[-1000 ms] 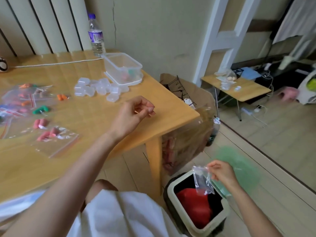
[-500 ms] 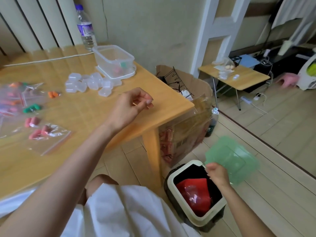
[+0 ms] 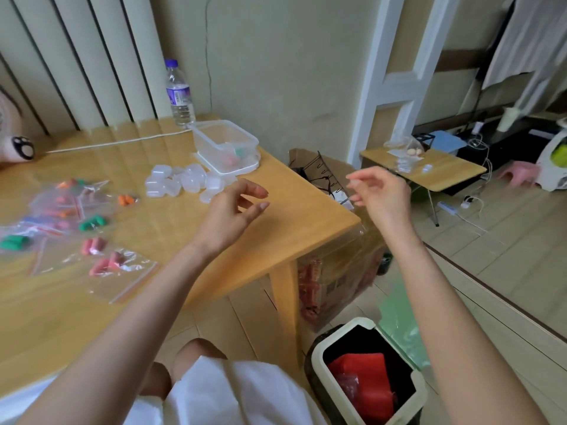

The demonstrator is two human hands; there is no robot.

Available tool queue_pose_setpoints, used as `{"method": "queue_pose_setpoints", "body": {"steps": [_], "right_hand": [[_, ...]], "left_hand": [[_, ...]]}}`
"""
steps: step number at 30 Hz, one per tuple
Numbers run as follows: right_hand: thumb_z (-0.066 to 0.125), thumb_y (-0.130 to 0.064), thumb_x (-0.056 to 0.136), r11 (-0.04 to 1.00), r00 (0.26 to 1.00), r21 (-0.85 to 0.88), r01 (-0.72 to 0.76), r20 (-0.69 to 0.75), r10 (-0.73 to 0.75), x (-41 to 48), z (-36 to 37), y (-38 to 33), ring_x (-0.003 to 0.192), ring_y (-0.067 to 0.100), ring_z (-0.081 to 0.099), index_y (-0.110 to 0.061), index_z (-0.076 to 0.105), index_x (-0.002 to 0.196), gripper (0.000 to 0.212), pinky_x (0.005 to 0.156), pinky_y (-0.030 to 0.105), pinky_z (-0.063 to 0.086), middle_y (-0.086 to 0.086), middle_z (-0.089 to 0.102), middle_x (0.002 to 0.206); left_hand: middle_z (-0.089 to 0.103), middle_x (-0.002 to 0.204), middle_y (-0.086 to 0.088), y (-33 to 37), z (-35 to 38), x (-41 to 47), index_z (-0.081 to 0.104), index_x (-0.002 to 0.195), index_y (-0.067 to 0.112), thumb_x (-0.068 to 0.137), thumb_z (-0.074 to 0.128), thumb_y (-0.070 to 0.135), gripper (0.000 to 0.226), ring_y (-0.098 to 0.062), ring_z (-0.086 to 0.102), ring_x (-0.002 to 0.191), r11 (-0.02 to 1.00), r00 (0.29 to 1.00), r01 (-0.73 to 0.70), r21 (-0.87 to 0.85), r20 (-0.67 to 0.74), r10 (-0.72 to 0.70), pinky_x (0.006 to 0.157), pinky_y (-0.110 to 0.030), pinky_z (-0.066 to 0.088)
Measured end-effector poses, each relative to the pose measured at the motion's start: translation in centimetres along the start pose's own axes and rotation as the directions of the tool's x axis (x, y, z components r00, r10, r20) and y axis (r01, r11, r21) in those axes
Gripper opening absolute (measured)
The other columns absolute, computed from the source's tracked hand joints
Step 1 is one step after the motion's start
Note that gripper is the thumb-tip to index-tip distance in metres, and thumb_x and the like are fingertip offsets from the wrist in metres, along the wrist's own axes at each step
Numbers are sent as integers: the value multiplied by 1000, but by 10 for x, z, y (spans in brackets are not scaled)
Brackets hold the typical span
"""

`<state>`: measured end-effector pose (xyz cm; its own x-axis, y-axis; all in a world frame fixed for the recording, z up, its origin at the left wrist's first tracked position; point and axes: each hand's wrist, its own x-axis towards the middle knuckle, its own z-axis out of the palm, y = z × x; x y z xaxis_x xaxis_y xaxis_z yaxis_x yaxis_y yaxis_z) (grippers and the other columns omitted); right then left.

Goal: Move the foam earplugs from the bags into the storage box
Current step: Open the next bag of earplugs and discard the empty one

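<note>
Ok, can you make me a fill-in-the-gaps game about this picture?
1. The clear storage box stands beside a water ___.
2. The trash bin on the floor holds something coloured ___.
3. The left hand and the right hand hold ___.
Missing words: bottle, red, nothing.

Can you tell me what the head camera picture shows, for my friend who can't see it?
A person's empty left hand and right hand hover at the corner of a wooden table. Small bags of pink, green and orange foam earplugs lie at the left, with a clear storage box further back. An open bin stands on the floor below.
</note>
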<state>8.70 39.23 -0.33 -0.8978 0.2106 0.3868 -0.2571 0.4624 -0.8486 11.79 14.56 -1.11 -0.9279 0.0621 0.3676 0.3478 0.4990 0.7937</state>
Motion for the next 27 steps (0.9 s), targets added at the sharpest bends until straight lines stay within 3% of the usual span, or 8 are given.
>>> {"method": "queue_pose_setpoints", "body": {"steps": [4, 6, 10, 13, 16, 20, 23, 27], "right_hand": [[59, -9, 87, 990, 981, 120, 81, 165, -100, 14, 56, -50, 61, 14, 64, -14, 69, 90, 11, 69, 31, 55, 2, 69, 81], [60, -7, 85, 981, 959, 154, 116, 242, -151, 16, 88, -68, 57, 13, 62, -18, 68, 83, 14, 66, 31, 53, -4, 66, 74], [60, -6, 85, 972, 900, 179, 152, 382, -211, 12, 148, -90, 58, 13, 62, -20, 67, 80, 16, 54, 19, 48, -2, 67, 81], [61, -6, 84, 969, 857, 178, 171, 459, -236, 4, 188, -98, 60, 16, 62, -18, 68, 82, 13, 61, 31, 56, 3, 69, 83], [61, -6, 84, 972, 818, 170, 163, 527, -229, -3, 224, -101, 57, 18, 61, -16, 68, 83, 12, 66, 38, 57, -2, 66, 76], [63, -6, 82, 975, 778, 150, 162, 589, -219, -10, 264, -106, 58, 17, 59, -24, 66, 74, 19, 71, 43, 56, -2, 67, 80], [63, -6, 82, 978, 763, 145, 152, 611, -209, -13, 285, -110, 64, 17, 59, -25, 64, 72, 21, 73, 43, 55, -2, 66, 79], [62, -8, 83, 980, 755, 155, 127, 625, -197, -16, 305, -112, 72, 17, 60, -20, 68, 81, 13, 77, 42, 55, -2, 66, 80]], "left_hand": [[62, 107, 2, -15, -21, 4, 59, 95, 21, 87, 64, 20, 10, -20, 61, 87, 998, 997, 53, 42, -64, -50, 80, -32, 49], [61, 112, 0, -23, -34, 5, 59, 92, 22, 87, 64, 19, 8, -12, 59, 82, 996, 994, 62, 69, -93, -55, 75, -26, 47], [61, 110, -3, -43, -69, 6, 61, 94, 15, 85, 66, 15, 11, -8, 59, 79, 982, 986, 119, 150, -137, -99, 72, -22, 46], [62, 106, -2, -65, -100, 6, 63, 98, 11, 83, 69, 15, 17, -16, 60, 90, 938, 969, 204, 279, -191, -154, 79, -29, 45], [63, 107, -8, -89, -128, 1, 64, 99, 8, 81, 70, 12, 19, -25, 60, 99, 888, 942, 284, 362, -279, -187, 86, -33, 45], [54, 126, -12, -116, -154, -2, 58, 114, 11, 83, 67, 21, 34, -31, 47, 117, 718, 883, 439, 540, -408, -233, 94, -40, 39], [47, 135, -12, -126, -164, 0, 46, 129, 12, 87, 59, 26, 46, -29, 39, 127, 589, 842, 539, 603, -417, -343, 100, -39, 31], [63, 109, -17, -135, -170, 1, 59, 106, 10, 88, 46, 21, 25, -32, 56, 104, 412, 838, 545, 731, -490, -240, 89, -37, 33]]}}
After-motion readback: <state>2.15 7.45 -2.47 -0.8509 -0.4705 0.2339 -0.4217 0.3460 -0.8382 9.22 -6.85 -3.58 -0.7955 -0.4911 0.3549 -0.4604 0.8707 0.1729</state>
